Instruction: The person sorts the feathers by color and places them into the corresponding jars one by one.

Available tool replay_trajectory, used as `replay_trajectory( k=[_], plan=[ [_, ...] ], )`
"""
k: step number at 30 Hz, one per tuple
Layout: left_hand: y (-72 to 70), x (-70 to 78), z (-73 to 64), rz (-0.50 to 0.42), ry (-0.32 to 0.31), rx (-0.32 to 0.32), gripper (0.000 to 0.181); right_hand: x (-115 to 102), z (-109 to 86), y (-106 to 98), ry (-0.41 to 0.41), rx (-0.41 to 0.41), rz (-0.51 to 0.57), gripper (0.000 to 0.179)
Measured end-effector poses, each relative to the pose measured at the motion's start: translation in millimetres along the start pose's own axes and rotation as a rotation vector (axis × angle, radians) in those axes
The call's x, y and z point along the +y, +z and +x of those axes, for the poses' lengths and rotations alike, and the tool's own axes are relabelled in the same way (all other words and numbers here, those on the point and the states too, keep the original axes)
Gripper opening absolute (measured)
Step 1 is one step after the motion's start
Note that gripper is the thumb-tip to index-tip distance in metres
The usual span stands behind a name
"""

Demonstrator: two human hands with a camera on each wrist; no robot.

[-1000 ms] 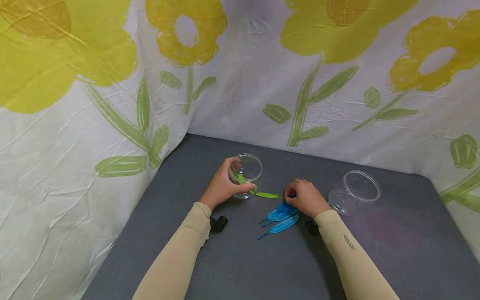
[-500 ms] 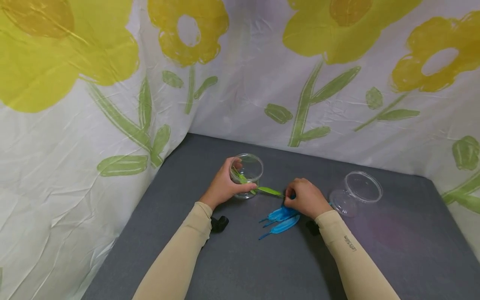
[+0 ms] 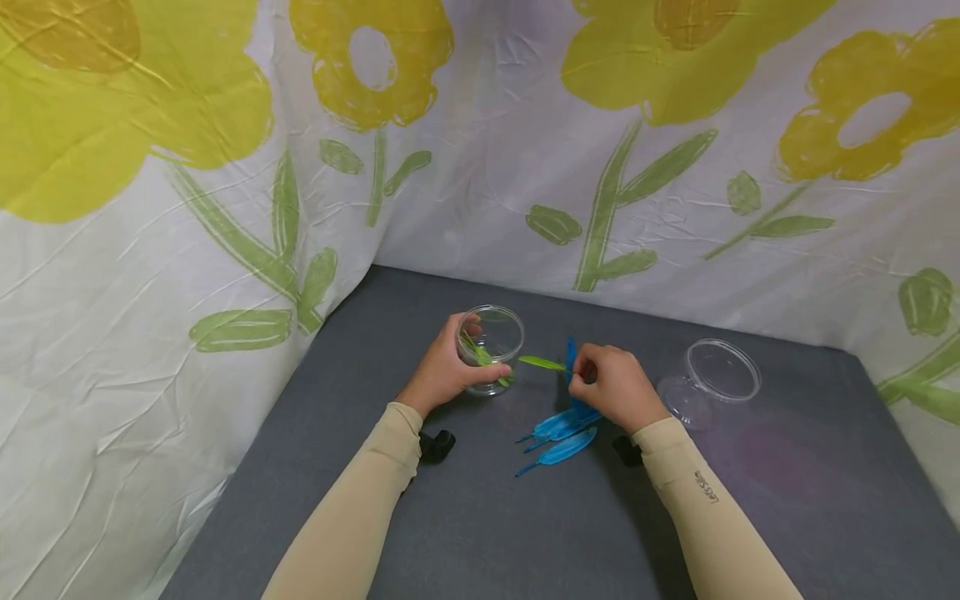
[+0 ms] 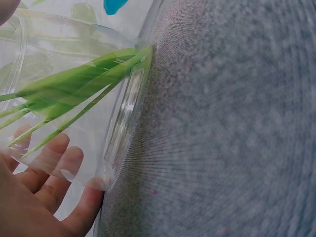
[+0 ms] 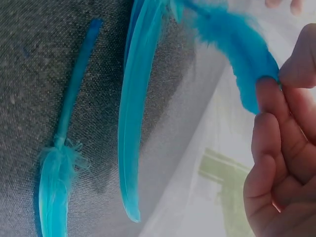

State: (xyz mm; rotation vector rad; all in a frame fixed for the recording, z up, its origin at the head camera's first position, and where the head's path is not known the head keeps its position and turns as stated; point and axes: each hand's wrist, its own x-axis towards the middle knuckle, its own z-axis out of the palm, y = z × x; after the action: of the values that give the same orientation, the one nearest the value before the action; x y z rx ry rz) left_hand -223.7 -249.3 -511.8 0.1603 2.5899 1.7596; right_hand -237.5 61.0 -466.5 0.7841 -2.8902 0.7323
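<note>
My left hand (image 3: 442, 371) grips a clear plastic jar (image 3: 501, 335) from its left side, thumb across the front. Several green feathers (image 4: 79, 84) lean inside it, quills toward the mouth. To the jar's right, my right hand (image 3: 617, 385) pinches a single green feather (image 3: 542, 362) near its quill end, its vane pointing at the jar. A fluffy blue feather (image 5: 242, 54) is caught at the same fingertips; it stands up beside them in the head view. Below that hand, more blue feathers (image 3: 566, 447) lie on the grey table, quills toward the left.
A second clear jar (image 3: 723, 371) stands at the right, beyond the right wrist. Black wrist-camera parts (image 3: 437, 447) show beside the sleeves. A white cloth with yellow flowers (image 3: 480, 192) hangs behind the grey table (image 3: 480, 533).
My right hand has lifted slightly, raising the green feather beside the jar. A blue feather has come up with it and now stands at the fingertips. The left hand and jar stay put.
</note>
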Motion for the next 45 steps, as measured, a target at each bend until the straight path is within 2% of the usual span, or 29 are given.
replay_trajectory(
  k=[5, 11, 23, 34, 45],
  plan=[
    [0.0, -2.5, 0.9, 0.004, -0.004, 0.001, 0.107, -2, 0.7, -1, 0.007, 0.016, 0.004, 0.006],
    [0.3, -3.4, 1.8, -0.002, -0.002, 0.001, 0.108, -1, 0.1, 0, 0.001, 0.000, 0.008, 0.004],
    [0.8, -1.7, 2.3, 0.006, 0.002, 0.005, 0.111, 1, -3.2, 4, -0.006, -0.040, 0.027, 0.009],
    [0.7, -1.5, 2.5, 0.001, 0.010, -0.001, 0.109, 3, -4.2, 5, -0.009, -0.030, 0.040, 0.014],
    [1.0, -2.5, 2.5, -0.009, 0.013, 0.008, 0.108, 1, -5.9, -9, 0.008, 0.062, 0.027, 0.013]
  ],
)
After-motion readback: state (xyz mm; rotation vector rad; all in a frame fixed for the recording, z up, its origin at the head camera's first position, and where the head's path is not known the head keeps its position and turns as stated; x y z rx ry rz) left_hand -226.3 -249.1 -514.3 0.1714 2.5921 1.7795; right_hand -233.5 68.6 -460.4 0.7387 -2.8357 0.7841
